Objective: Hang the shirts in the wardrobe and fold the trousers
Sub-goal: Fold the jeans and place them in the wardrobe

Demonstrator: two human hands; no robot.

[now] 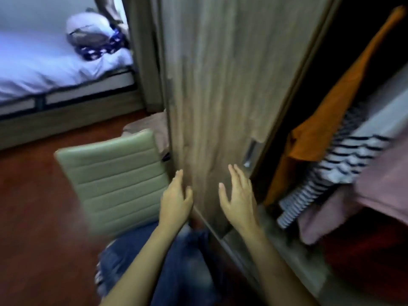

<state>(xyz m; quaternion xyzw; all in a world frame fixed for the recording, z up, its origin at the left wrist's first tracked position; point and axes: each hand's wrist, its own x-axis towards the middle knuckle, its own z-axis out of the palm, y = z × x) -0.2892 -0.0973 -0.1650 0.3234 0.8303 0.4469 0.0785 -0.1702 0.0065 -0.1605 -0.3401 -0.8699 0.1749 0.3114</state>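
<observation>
- The left hand (176, 198) is held out low in front of the wooden sliding wardrobe door (231, 74). Its fingers are relaxed and slightly bent, and it has hold of nothing.
- The right hand (239, 196) is just beside it, in front of the same door. The palm faces the panel, the fingers are straight, the thumb is spread wide, and it too holds nothing.
- The picture is blurred, so I cannot tell whether either hand actually touches the wood.
- A recessed metal handle (249, 154) sits in the door near its right edge, just above the right hand's fingertips.
- To the right of the door the wardrobe stands open and dark inside. An orange shirt (326, 113) hangs there nearest the door.
- A navy-and-white striped shirt (344, 160) hangs beside the orange one and partly behind it.
- A pink garment (384, 188) hangs furthest right, overlapping the striped one.
- A heap of clothes (92, 38), pale with a dark blue patterned piece, lies on the white-sheeted bed (44, 69) at upper left, well apart from the wardrobe.
- A pale green padded chair back (114, 182) stands just left of the door, beside the left hand.
- A beige cloth (152, 127) shows past the top of the chair back, too blurred to name.
- The person wears blue jeans (183, 272), seen below the forearms, over a reddish-brown floor (33, 217).
</observation>
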